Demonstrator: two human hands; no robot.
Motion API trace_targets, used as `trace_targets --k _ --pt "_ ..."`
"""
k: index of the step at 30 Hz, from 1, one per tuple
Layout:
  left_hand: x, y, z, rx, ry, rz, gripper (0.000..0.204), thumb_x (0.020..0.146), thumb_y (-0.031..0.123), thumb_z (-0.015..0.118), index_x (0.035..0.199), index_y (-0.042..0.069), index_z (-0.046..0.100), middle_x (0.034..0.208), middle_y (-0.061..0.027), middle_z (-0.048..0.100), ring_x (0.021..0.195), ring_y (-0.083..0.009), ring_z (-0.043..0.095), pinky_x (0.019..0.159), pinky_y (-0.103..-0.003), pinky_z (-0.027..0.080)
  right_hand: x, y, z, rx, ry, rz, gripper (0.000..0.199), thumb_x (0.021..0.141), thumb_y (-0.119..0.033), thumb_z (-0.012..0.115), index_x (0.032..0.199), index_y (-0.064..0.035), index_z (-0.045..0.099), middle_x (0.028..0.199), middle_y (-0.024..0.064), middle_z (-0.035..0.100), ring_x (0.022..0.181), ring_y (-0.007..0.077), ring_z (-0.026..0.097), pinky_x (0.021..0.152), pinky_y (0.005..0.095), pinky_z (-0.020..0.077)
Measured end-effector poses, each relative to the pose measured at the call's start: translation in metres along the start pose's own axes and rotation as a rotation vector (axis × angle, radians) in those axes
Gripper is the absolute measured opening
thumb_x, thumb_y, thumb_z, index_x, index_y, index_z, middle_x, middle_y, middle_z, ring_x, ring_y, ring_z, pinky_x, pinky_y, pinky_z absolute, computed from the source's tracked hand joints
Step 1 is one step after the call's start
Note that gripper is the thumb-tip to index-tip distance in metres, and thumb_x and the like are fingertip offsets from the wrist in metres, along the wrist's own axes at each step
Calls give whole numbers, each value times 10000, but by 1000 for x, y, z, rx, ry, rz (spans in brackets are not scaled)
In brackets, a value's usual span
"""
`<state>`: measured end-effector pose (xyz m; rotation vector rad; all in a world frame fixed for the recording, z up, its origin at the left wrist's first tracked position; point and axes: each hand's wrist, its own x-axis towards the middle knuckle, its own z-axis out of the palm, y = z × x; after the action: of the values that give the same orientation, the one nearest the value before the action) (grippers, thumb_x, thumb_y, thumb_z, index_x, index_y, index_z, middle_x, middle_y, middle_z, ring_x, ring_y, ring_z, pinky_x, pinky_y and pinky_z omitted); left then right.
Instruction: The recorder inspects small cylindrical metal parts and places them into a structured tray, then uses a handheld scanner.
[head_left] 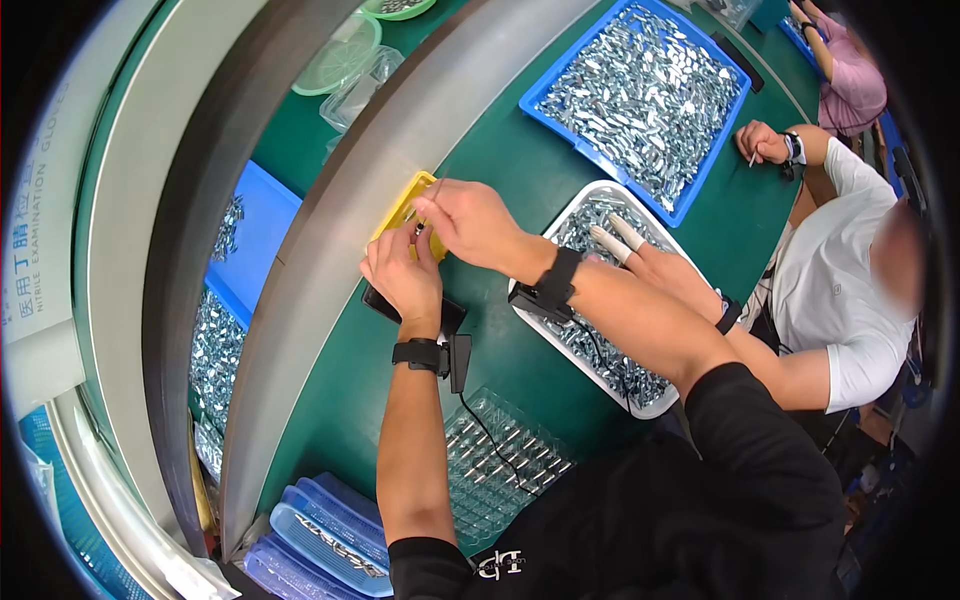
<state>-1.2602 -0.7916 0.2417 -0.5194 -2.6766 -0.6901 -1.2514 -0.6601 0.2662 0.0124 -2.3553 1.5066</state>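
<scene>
My left hand [405,278] is closed, its fingertips pinched around a small metal part [419,229]. Just above it my right hand [468,222] is also closed, thumb and forefinger pressed together at the same spot; whatever they grip is too small and covered to name. Both hands meet over a shallow yellow tray [402,200], which they partly hide. Beneath my left wrist, a flat black object [452,316] lies on the green table. Black bands with small boxes and cables circle both my wrists.
Beside my right forearm stands a white tub [600,187] of shiny metal parts; a co-worker's hand [670,275] with finger covers reaches into it. A blue tray [655,207] of similar parts lies beyond. Near me are a clear tray [480,500] with metal pins and blue bins [325,535].
</scene>
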Motion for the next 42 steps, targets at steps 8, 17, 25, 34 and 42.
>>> trace_targets --k 8,17,25,34,42 --pt "-8 -9 -2 -16 36 -16 118 783 160 665 893 118 668 807 0 591 807 -200 539 745 -329 362 -1 -15 -11 104 141 -85 190 889 -117 521 760 11 575 687 135 567 574 287 539 516 342 425" --pt "-12 -4 -2 -72 64 -60 138 786 167 667 912 113 675 824 -1 601 809 -205 543 737 -327 365 -13 -10 -6 117 116 -92 166 883 -104 523 788 11 595 716 126 594 605 284 555 545 339 449" --pt "-10 -6 3 -5 92 2 126 779 178 673 889 116 676 812 6 599 806 -198 542 735 -327 363 -13 3 10 -12 -28 -76 188 885 -124 497 771 -9 594 719 123 598 656 309 567 590 364 462" --pt "-17 -11 -1 -6 30 -62 138 763 161 677 899 135 675 827 7 603 828 -198 544 743 -323 361 -14 -8 2 121 34 -136 178 878 -125 489 798 -24 611 720 113 591 648 311 562 598 369 462" --pt "-11 -7 -2 10 79 46 136 757 171 689 887 136 679 810 15 605 831 -187 547 759 -328 362 -22 -3 8 -2 -71 -119 188 880 -117 494 775 7 587 706 125 567 621 312 543 579 373 445"
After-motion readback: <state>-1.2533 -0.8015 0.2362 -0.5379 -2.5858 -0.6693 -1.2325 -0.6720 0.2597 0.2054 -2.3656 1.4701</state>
